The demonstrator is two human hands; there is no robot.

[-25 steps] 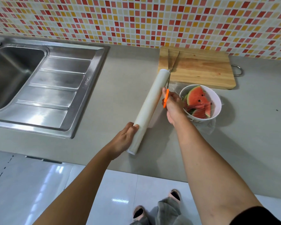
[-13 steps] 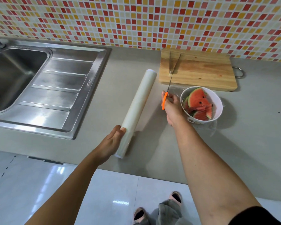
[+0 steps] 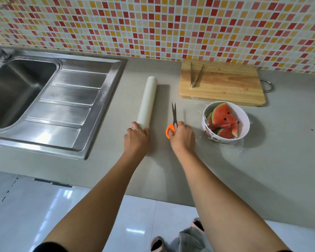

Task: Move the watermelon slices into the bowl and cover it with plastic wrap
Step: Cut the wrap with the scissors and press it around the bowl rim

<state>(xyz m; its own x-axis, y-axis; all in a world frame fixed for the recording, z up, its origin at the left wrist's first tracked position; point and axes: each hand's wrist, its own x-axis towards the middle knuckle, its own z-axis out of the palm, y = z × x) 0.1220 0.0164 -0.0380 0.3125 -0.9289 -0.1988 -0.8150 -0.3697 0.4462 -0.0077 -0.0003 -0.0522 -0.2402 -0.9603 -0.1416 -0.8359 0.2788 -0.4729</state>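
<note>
1. My left hand (image 3: 137,138) has its grip wrapped around the near end of the plastic wrap roll (image 3: 147,100) lying on the worktop (image 3: 262,170).
2. My right hand (image 3: 182,138) grips the orange-handled scissors (image 3: 173,122), blades slightly parted.
3. Right of that grip, the bowl (image 3: 225,122) holds the watermelon slices (image 3: 224,120) under film.

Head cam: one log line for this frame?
left hand: on wrap roll | right hand: holding scissors | slices: in bowl, film over it | tongs: on board

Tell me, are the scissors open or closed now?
Slightly open: the scissors show two blade tips a little apart, pointing away from the person, with the right hand on the orange handle.
</note>
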